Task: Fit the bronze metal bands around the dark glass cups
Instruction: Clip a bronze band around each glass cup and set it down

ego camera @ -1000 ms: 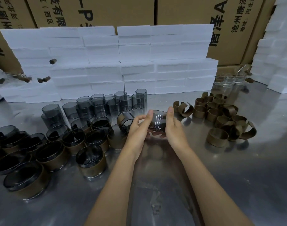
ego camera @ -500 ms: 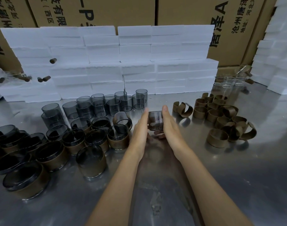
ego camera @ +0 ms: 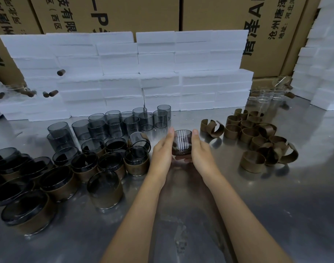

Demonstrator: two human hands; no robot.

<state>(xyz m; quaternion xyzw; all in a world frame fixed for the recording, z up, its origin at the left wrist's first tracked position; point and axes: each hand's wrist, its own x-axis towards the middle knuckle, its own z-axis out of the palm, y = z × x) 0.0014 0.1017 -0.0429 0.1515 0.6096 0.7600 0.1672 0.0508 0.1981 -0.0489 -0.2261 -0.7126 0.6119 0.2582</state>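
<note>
The counter (ego camera: 276, 215) is brushed metal, dull grey, with soft blurred reflections. The dark glass cups (ego camera: 163, 116) are smoky, see-through and glossy; the cup (ego camera: 181, 142) between the hands throws thin white streaks of light. The bronze bands (ego camera: 252, 161) look like thin sheet metal with a matt, brownish finish, though the view is too soft to be sure. The white blocks (ego camera: 124, 73) behind seem foam, matt and slightly rough-edged. The boxes (ego camera: 135, 14) are plain brown cardboard with black print.
</note>
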